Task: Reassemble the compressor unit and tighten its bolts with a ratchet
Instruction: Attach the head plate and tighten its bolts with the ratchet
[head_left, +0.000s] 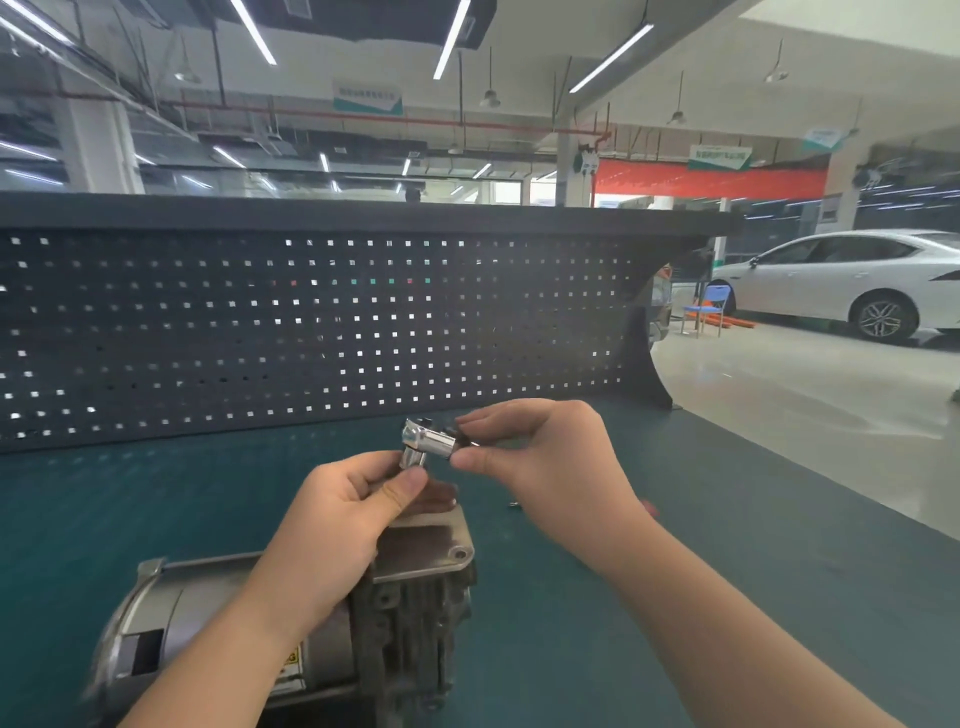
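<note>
**Both hands on the ratchet head, above the compressor**

We see our left hand at the centre of the frame, thumb and fingers curled to pinch a shiny socket from below. Just right of it, our right hand pinches the ratchet near its chrome head between thumb and forefinger, the other fingers curled; the handle is hidden behind that hand. Socket and ratchet head touch, the socket hanging beneath the head at a slight tilt. The picture is blurred, so we cannot tell whether the socket is fully seated.

The compressor unit lies on its side on the green bench top in the lower left of the frame, partly behind our left forearm. A small dark part, too small to make out, lies on the mat below the right hand. A dark pegboard crosses the middle of the frame, and a white car stands at the right edge.
</note>
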